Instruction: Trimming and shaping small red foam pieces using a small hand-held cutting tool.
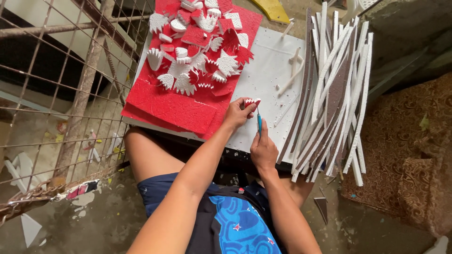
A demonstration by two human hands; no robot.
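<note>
My left hand (237,114) pinches a small red and white foam piece (252,101) with a zigzag edge, held over a white foam board (269,66). My right hand (262,149) grips a blue-handled craft knife (259,121), its thin blade pointing up at the piece. Both hands work near the board's front edge, just right of a red foam sheet (169,108). Many cut red and white toothed foam pieces (197,42) lie piled on that sheet.
A fan of long white and grey foam strips (334,94) lies on the right of the board. A rusty wire mesh fence (61,84) stands on the left. A patterned brown cushion (414,141) sits at the right. Foam scraps litter the concrete floor (94,216).
</note>
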